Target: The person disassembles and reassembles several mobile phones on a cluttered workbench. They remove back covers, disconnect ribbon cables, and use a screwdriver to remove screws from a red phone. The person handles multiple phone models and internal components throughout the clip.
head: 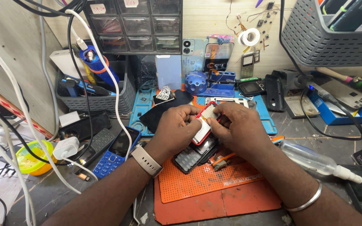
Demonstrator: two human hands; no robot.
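We found both hands over the orange mat (214, 184): the left hand (176, 127) clamped on a red-framed phone body (204, 124), the right hand (236, 125) pinching its upper edge, apparently prising a panel. We judged disassembly underway, needing steady leverage.

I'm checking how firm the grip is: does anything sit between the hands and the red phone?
Nothing visible does. The left hand and the right hand both hold the red phone directly, bare fingers on its edges, above the orange mat. The loose keypad piece lies below it, apart.
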